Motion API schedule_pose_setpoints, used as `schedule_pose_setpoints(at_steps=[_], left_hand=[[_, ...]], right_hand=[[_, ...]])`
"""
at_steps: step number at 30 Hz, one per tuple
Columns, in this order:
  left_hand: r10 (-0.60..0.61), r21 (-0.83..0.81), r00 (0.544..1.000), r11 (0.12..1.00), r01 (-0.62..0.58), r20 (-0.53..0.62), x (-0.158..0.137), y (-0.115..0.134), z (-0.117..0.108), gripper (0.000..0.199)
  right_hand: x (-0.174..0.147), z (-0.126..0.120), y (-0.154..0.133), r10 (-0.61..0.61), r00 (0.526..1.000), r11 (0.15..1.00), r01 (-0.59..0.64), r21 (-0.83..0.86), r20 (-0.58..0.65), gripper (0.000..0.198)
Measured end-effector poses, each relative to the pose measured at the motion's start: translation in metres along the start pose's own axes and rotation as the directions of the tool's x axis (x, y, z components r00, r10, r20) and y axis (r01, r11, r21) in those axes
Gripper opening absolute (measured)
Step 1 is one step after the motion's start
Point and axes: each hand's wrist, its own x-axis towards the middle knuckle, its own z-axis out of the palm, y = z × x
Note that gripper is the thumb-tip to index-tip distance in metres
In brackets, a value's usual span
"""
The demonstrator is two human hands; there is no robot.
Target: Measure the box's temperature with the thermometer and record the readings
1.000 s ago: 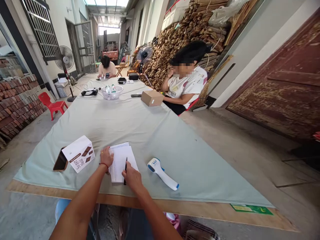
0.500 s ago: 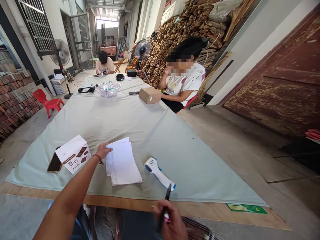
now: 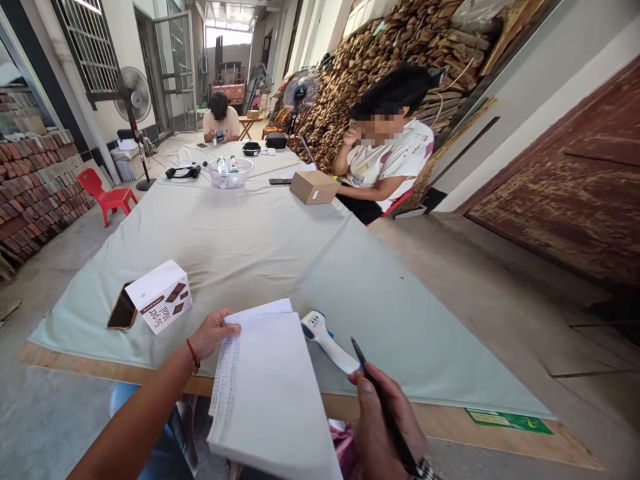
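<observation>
My left hand [image 3: 214,333] pinches the upper left edge of a stack of white paper sheets [image 3: 274,393], thumb on top. The stack is lifted and reaches over the table's front edge toward me; rows of handwriting show along its left margin, while the top sheet looks blank. In my right hand [image 3: 387,417] is a black pen [image 3: 383,393], its tip pointing up and away, to the right of the sheets. A white and blue infrared thermometer [image 3: 333,343] lies on the cloth just beyond the pen, partly hidden by the right hand.
A folded white card [image 3: 165,293] stands by a phone [image 3: 123,308] on the cloth-covered table [image 3: 240,247]. Farther off are a clear plastic basin [image 3: 230,177] with bottles and a cardboard box [image 3: 314,187]. One person [image 3: 390,157] sits at the right side, another [image 3: 221,123] at the far end.
My left hand has lifted the sheets off the cloth and drawn them toward me and right. My right hand has risen with the pen and moved right. The view has shifted slightly.
</observation>
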Motion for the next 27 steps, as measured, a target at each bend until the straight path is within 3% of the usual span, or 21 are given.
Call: schedule_pose_setpoints(at_steps=[3, 7, 11, 15, 17, 19, 21, 24, 27], left_hand=[[-0.053, 0.224, 0.987, 0.971, 0.086, -0.149, 0.016, -0.024, 0.002, 0.021], [-0.056, 0.405, 0.964, 0.9, 0.161, -0.259, 0.025, -0.036, -0.001, 0.022], [-0.068, 0.56, 0.953, 0.796, 0.23, -0.295, 0.025, -0.032, -0.001, 0.028], [-0.028, 0.649, 0.933, 0.711, 0.271, -0.36, 0.022, -0.031, 0.001, 0.042], [0.108, 0.703, 0.933, 0.688, 0.18, -0.344, 0.02, -0.037, 0.0, 0.043], [0.311, 0.754, 0.918, 0.657, -0.02, -0.246, 0.018, -0.049, -0.002, 0.034], [0.483, 0.755, 0.87, 0.606, -0.249, -0.1, 0.015, -0.063, -0.006, 0.022], [0.582, 0.7, 0.812, 0.565, -0.437, 0.038, 0.01, -0.079, -0.009, 0.015], [0.585, 0.707, 0.811, 0.561, -0.431, 0.029, 0.008, -0.084, -0.007, 0.019]], right_hand=[[0.001, 0.011, 0.003, 0.055, 0.998, 0.998, -0.055, -0.009, 0.02, 0.043], [0.004, 0.04, -0.005, 0.159, 0.981, 0.985, -0.165, 0.049, 0.114, 0.041], [0.008, 0.102, -0.009, 0.192, 0.925, 0.949, -0.26, 0.178, 0.326, 0.034], [0.014, 0.17, -0.002, 0.098, 0.878, 0.957, -0.212, 0.197, 0.469, 0.021], [0.016, 0.192, 0.004, 0.055, 0.869, 0.968, -0.166, 0.185, 0.491, 0.02], [0.016, 0.202, 0.012, 0.035, 0.861, 0.975, -0.14, 0.172, 0.508, 0.019], [0.014, 0.203, 0.02, 0.028, 0.85, 0.978, -0.131, 0.16, 0.527, 0.018], [0.009, 0.197, 0.03, 0.025, 0.84, 0.981, -0.124, 0.147, 0.543, 0.017], [0.004, 0.191, 0.035, 0.0, 0.851, 0.985, -0.09, 0.146, 0.524, 0.014]])
